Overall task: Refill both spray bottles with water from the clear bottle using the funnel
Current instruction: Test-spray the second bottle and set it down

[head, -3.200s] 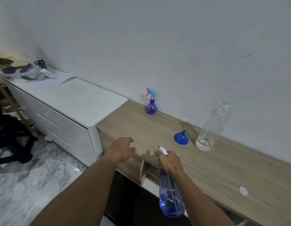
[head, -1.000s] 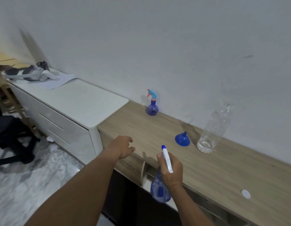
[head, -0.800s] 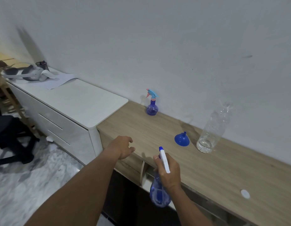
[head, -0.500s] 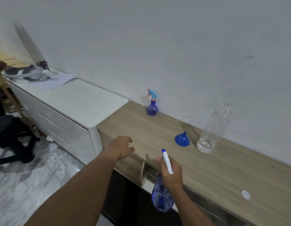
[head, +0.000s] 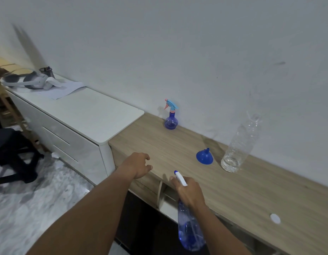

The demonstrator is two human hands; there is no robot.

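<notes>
Here, the right hand closes its grip round the neck of the large spray bottle, fingers curled just below the white nozzle. The bottle's long axis runs from the nozzle at centre frame down to its blue base near the lower edge, so the body hangs in front of and below the rim of the counter, not yet standing on it. The funnel lies up and to the right of this grip, mouth down and spout up on the counter. The clear bottle stands just beside it, further right, upright, with a little water in its base. The right hand is the nearer to both. The left hand sits at the counter's front edge, left of centre, fingers loosely curled, holding nothing. The small spray bottle stands well apart, against the wall. A white cap lies at lower right.
</notes>
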